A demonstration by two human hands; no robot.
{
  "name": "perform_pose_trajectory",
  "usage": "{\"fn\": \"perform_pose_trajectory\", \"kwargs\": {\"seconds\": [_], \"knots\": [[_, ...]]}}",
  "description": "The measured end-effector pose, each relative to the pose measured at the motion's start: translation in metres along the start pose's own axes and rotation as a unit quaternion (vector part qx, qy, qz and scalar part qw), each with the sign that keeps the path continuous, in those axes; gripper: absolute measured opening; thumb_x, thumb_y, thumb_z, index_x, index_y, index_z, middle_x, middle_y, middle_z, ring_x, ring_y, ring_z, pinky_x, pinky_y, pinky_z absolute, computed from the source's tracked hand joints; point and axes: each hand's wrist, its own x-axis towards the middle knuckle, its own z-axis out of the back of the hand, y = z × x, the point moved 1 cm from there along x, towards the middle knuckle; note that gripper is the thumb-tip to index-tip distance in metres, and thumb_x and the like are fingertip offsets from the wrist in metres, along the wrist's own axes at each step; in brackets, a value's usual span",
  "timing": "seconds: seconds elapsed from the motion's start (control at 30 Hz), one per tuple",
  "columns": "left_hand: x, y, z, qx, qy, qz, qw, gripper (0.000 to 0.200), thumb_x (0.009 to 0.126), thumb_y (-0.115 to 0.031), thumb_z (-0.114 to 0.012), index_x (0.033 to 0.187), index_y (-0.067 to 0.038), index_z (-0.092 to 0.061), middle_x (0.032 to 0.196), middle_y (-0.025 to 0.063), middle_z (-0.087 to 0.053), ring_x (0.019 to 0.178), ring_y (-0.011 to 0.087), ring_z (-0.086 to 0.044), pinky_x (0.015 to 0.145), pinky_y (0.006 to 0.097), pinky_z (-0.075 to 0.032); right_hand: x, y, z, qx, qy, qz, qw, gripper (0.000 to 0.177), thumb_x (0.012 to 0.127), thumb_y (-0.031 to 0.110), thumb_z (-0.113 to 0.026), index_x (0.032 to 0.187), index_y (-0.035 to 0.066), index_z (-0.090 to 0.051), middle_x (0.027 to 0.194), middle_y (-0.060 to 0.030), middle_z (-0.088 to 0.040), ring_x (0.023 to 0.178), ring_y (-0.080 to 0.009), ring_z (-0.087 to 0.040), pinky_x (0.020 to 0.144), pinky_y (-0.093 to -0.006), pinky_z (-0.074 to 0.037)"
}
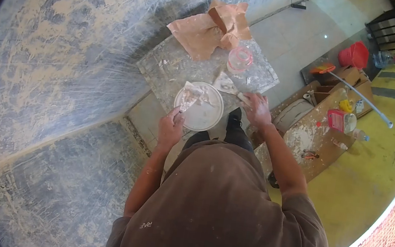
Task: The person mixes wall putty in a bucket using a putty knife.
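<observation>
My left hand [171, 127] is closed around a putty knife [188, 103], whose blade is coated in white paste. That blade lies over a round white lid or shallow tub [211, 119], near a lump of white filler [203, 93]. In my right hand [258, 110], dusted with white, is the handle of a second, wider putty knife [225, 83]. Its white-smeared blade points away to the left, above the grey table [167, 70]. Behind it on the table stands a clear plastic container with a pink rim [240, 60].
Torn brown paper [198, 34] lies at the table's far end, by the patchy plastered wall [80, 19]. To the right, a dusty board [308, 135] carries a pink-labelled tub [341, 121] and pliers [311, 155]. A red bucket [354, 55] stands farther back.
</observation>
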Motion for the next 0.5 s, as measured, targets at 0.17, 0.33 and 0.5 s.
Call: {"fn": "perform_pose_trajectory", "kwargs": {"seconds": [0.17,0.33,0.5], "knots": [[-0.002,0.011,-0.013,-0.073,0.004,0.090,0.993,0.032,0.094,-0.021,-0.059,0.112,0.005,-0.063,0.096,0.0254,-0.069,0.089,0.0370,-0.069,0.078,0.0409,-0.052,0.014,0.011,-0.001,-0.088,0.015,0.009,0.996,0.034,0.088,0.029,-0.068,0.115,0.009,-0.063,0.109,-0.0122,-0.064,0.108,-0.0317,-0.058,0.092,-0.0444,-0.041],[-0.008,0.017,-0.020,-0.077,0.035,0.087,0.993,0.030,0.095,-0.021,-0.058,0.110,0.004,-0.061,0.079,0.0186,-0.068,0.070,0.0317,-0.067,0.068,0.0417,-0.051,0.015,0.021,-0.001,-0.071,-0.134,-0.062,0.986,0.061,0.077,0.028,-0.078,0.130,0.008,-0.057,0.122,-0.0130,-0.058,0.119,-0.0340,-0.051,0.098,-0.0491,-0.039],[-0.010,0.014,-0.021,-0.116,0.044,0.117,0.985,0.030,0.095,-0.024,-0.058,0.109,0.003,-0.062,0.077,0.0182,-0.068,0.066,0.0304,-0.066,0.066,0.0413,-0.050,0.087,0.051,0.005,0.060,-0.276,-0.017,0.959,0.087,0.067,0.033,-0.088,0.137,0.002,-0.045,0.129,-0.0183,-0.057,0.127,-0.0364,-0.048,0.106,-0.0510,-0.035]]}}
